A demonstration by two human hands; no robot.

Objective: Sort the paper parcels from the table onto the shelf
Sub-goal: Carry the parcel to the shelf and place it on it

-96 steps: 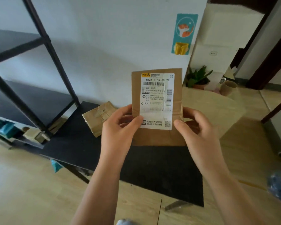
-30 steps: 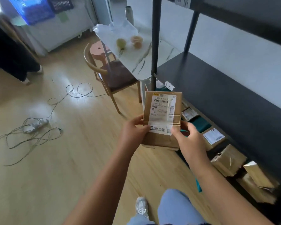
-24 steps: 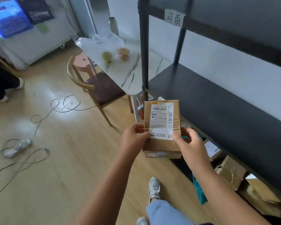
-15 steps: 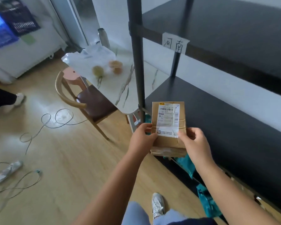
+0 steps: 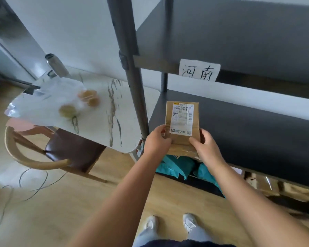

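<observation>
Between both hands, left hand (image 5: pixel 156 139) and right hand (image 5: pixel 204 142), a brown paper parcel (image 5: pixel 182 125) is clasped upright (label outward) at the front edge of the dark shelf (image 5: pixel 248 125). Placement is underway; next, the parcel likely needs pushing forward and releasing.

Both arms outstretched; left hand (image 5: pixel 157 140) and right hand (image 5: pixel 204 145) apparently in grip.

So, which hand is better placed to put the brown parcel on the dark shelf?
Probably the right hand: it already holds the parcel on the side over the shelf board. The left hand sits by the post.
</observation>
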